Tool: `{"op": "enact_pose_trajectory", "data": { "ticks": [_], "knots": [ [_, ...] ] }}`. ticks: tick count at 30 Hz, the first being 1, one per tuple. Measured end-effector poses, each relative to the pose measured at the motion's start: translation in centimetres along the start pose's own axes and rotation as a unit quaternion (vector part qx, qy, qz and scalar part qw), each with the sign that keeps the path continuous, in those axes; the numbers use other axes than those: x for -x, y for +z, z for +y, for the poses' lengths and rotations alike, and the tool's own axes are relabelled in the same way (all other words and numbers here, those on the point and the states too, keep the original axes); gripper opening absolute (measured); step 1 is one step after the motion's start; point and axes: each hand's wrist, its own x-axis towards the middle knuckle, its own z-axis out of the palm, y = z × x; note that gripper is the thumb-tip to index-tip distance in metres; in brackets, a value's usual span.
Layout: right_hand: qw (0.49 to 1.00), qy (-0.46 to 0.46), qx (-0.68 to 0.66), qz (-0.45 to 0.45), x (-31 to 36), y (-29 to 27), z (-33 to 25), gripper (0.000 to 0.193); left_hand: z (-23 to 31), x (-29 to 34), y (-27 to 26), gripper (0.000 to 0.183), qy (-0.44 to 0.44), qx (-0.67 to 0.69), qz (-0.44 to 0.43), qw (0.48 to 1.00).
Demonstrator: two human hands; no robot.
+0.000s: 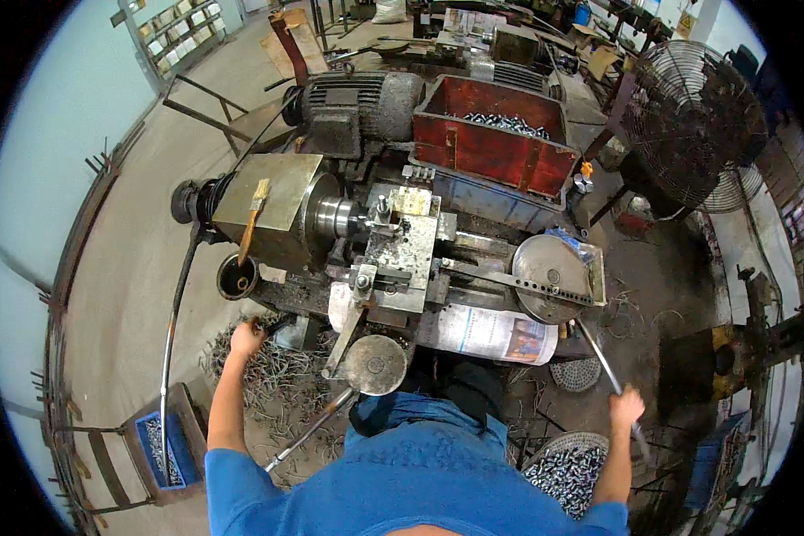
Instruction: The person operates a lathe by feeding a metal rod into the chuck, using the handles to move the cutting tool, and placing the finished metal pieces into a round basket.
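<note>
My right hand (627, 406) is wrapped round a long metal lever (601, 353) that slants up to a round metal disc (549, 277) at the right end of a small lathe. On the left, my left hand (247, 339) is low beside the lathe, above a heap of metal shavings (277, 380). Its fingers are curled; what they hold, if anything, does not show. Between my hands are the lathe's shiny chuck (335, 217) and its tool slide (406, 255). A second lever (308, 438) with a round plate (375, 364) is nearest my body.
A red bin (496, 147) of small metal parts sits behind the lathe, next to a motor (357, 103). A brush (254, 219) lies on the headstock near a dark pot (238, 277). A large fan (692, 125) stands right; a basket of parts (567, 473) and blue tray (183, 447) flank me.
</note>
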Motion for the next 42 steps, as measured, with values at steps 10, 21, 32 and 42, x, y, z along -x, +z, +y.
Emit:
{"op": "enact_pose_trajectory", "data": {
  "ticks": [10, 21, 32, 42],
  "knots": [
    [0.963, -0.104, -0.164, 0.184, -3.0, -7.4, -7.7, 0.040, 6.0, 0.4, 12.7, 0.057, -0.125, -0.008, 0.126, 0.984],
    [0.776, -0.404, -0.440, 0.206, -7.0, -23.3, -27.5, 0.038, 4.7, 0.2, 1.6, 0.037, 0.039, -0.152, -0.095, 0.983],
    [0.729, -0.665, -0.128, 0.098, -2.9, -31.9, -52.9, 0.019, -5.5, 9.8, -20.6, 0.026, -0.074, -0.010, 0.338, 0.938],
    [0.751, -0.643, -0.141, 0.055, -3.7, -30.9, -54.6, 0.016, 3.0, 14.8, -12.0, 0.049, -0.175, -0.032, 0.272, 0.946]
  ]
}}
